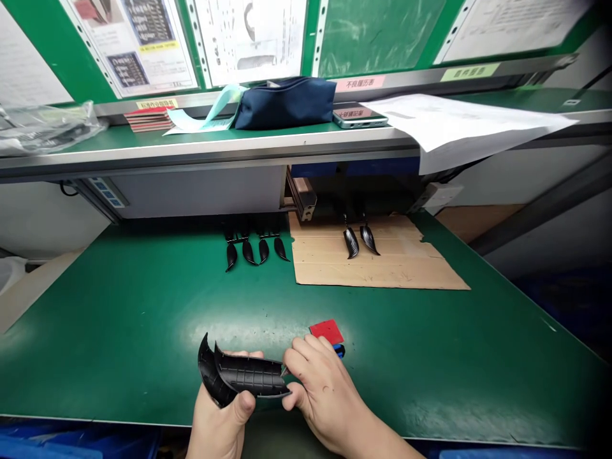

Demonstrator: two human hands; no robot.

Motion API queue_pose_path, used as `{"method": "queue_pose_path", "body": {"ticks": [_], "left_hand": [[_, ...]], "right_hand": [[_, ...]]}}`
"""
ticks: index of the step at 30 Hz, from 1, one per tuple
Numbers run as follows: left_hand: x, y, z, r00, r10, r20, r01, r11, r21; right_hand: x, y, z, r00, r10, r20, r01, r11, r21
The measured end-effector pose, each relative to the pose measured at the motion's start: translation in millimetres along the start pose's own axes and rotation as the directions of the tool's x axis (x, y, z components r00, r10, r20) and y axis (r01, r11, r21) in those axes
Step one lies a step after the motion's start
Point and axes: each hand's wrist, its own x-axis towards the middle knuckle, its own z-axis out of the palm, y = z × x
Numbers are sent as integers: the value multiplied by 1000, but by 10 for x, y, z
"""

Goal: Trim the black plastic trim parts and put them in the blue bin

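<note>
My left hand [220, 415] grips two curved black ribbed plastic parts [241, 375], stacked one against the other, just above the near edge of the green table mat [143, 319]. My right hand [321, 389] is closed in a pinch at the right end of these parts, holding a small tool with a thin metal tip; its blue end [339, 350] shows behind the fingers. A small red square pad [326, 331] lies on the mat just beyond my right hand.
Several black leaf-shaped parts [253, 250] lie at the back of the mat, two more [359, 241] on a cardboard sheet [382, 268]. The shelf above holds a navy pouch [284, 102], a phone [359, 116], white papers [459, 124] and a plastic bag [43, 126].
</note>
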Motion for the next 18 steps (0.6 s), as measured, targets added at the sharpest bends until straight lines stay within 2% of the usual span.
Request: {"method": "queue_pose_path", "body": {"ticks": [7,9,11,14,18], "left_hand": [[27,17,8,996,90,3,-89,985,144],[38,7,2,995,99,20,-101,983,152],[43,-12,7,995,89,32,-92,990,105],[46,-54,18,997,63,34,-64,998,5],[53,-92,6,999,1,36,1,998,-55]], "right_hand": [[51,125,15,994,-92,54,93,995,-28],[62,166,2,983,-136,128,127,989,76],[69,183,-15,971,-164,172,117,961,251],[67,138,-26,993,-59,102,6,889,458],[46,15,18,996,88,-28,-64,879,472]]}}
